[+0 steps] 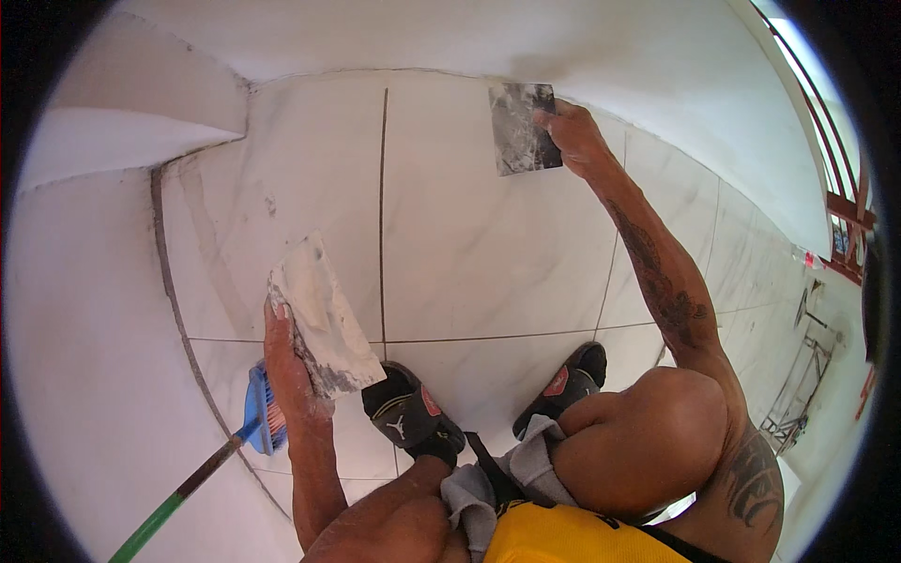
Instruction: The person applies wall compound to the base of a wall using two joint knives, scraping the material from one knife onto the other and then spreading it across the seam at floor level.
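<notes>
My left hand (289,361) grips the edge of a flat board (340,380) loaded with thick white putty (324,305), tilted above the floor tiles. Streaks of white cover its fingers. Farther off and to the right, my right hand (577,141) is closed around the side of a square dark putty spreader (524,131) smeared with white. The spreader is by the line where the tiles meet the white wall (657,84); whether it touches the wall, I cannot tell.
Pale marbled tiles (469,253) with dark joints make up the floor. Beside my left forearm lies a blue broom (260,408) with a green handle. My feet wear black slippers (404,408). A metal frame (798,385) stands at the right, below a red-barred window (845,220).
</notes>
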`<act>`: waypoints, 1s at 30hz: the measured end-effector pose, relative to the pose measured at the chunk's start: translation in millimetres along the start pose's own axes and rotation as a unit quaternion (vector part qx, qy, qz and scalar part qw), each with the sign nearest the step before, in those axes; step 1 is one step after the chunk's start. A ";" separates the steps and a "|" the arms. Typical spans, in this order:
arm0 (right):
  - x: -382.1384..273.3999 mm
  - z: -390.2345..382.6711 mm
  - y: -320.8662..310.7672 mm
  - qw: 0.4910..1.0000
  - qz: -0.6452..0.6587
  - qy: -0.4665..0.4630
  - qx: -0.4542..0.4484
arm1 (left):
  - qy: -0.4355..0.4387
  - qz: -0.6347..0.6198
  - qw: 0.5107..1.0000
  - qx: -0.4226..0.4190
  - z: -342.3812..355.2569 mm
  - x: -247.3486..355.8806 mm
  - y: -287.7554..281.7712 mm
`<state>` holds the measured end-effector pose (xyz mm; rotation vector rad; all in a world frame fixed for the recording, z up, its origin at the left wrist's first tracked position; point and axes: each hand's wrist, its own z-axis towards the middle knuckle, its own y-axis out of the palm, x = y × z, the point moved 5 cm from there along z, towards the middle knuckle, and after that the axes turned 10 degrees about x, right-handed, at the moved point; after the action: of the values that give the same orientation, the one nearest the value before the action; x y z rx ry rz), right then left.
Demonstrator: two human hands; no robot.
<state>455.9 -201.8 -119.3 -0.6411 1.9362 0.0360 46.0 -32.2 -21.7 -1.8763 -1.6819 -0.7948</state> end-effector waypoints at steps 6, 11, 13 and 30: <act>-3.0 1.7 15.7 1.000 -0.005 -0.011 -0.017 | -0.002 -0.018 1.000 0.007 1.6 -0.6 -2.1; -3.4 8.0 27.1 0.998 -0.045 -0.045 -0.023 | 0.004 -0.005 1.000 -0.010 2.7 1.5 -5.0; -4.5 5.6 32.6 0.999 -0.015 -0.039 -0.023 | 0.005 -0.003 1.000 0.002 2.6 2.8 -6.7; -22.6 -3.7 79.5 0.997 0.006 -0.056 -0.049 | -0.014 -0.018 1.000 0.005 5.3 3.5 -15.4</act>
<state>424.1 -125.5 -118.7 -0.6779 1.8386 0.1730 31.4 -24.2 -23.2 -1.8627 -1.7384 -0.7775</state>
